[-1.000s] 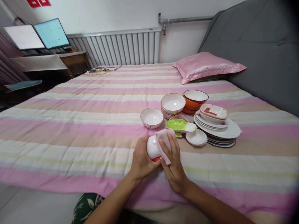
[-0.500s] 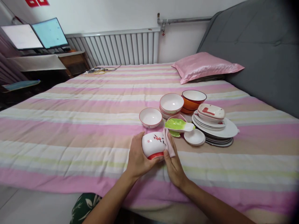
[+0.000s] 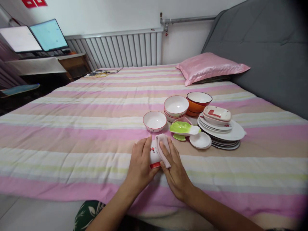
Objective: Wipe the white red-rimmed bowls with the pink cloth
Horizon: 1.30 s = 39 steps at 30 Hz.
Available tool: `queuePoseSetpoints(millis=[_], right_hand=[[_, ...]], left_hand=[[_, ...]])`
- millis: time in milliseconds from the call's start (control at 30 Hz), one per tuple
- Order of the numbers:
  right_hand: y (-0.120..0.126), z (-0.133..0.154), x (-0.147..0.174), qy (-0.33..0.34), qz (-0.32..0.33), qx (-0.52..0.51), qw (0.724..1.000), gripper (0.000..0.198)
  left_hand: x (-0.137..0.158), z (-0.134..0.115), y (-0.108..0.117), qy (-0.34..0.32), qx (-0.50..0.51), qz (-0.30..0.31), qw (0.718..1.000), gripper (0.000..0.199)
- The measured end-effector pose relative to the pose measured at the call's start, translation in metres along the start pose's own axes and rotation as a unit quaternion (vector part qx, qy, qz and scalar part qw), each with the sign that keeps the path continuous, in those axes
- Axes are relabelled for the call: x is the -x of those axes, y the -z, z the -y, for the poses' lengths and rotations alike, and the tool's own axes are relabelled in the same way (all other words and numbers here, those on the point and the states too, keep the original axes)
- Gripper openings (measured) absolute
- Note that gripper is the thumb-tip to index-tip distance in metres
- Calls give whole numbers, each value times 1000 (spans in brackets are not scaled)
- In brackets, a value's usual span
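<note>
Between my hands is a white bowl (image 3: 154,155) with red blossoms and a red base band, tilted on its side above the bed. My left hand (image 3: 140,162) is wrapped round its left side. With my right hand (image 3: 175,170) I press a folded pale pink cloth (image 3: 162,148) flat against the bowl's outer wall, covering much of its right part. The bowl's inside is turned away from me. Just beyond it a red-rimmed white bowl (image 3: 154,120) stands upright on the bed, and to the right lies a green and white leaf-shaped dish (image 3: 182,127).
Behind these stand stacked white bowls (image 3: 176,105) and orange bowls (image 3: 196,106). A small white dish (image 3: 200,141) sits beside a pile of plates (image 3: 237,132) topped by rectangular dishes (image 3: 217,113). A pink pillow (image 3: 213,67) and cables (image 3: 104,72) lie farther back on the striped bedspread (image 3: 79,128).
My right hand and the cloth have moved left across the bowl's wall, covering more of it. My left hand has turned slightly, with its fingers farther over the bowl.
</note>
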State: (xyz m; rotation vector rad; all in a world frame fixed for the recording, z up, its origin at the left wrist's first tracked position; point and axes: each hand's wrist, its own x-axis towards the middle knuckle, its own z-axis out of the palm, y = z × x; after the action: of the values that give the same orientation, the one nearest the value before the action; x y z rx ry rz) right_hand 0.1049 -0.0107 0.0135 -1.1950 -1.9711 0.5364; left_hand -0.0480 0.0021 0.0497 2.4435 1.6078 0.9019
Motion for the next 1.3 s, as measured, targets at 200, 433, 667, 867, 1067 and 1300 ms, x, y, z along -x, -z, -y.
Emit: queuePoseSetpoints(millis=[200, 433, 667, 867, 1067, 1300], right_hand=[[4, 5, 1, 58, -35, 33, 997, 57], [15, 12, 0, 115, -80, 170, 975, 64], [8, 1, 2, 101, -61, 197, 973, 67], [9, 4, 0, 111, -48, 199, 973, 66], [8, 4, 0, 95, -59, 186, 976, 65], [1, -1, 7, 24, -123, 92, 988, 55]], left_hand=[[0, 0, -1, 9, 98, -63, 993, 68], [8, 0, -40, 70, 231, -111, 964, 62], [6, -5, -45, 61, 244, -74, 965, 62], [3, 0, -33, 7, 173, -73, 982, 60], [1, -1, -31, 64, 194, -58, 977, 46], [-3, -3, -28, 48, 190, -67, 978, 69]])
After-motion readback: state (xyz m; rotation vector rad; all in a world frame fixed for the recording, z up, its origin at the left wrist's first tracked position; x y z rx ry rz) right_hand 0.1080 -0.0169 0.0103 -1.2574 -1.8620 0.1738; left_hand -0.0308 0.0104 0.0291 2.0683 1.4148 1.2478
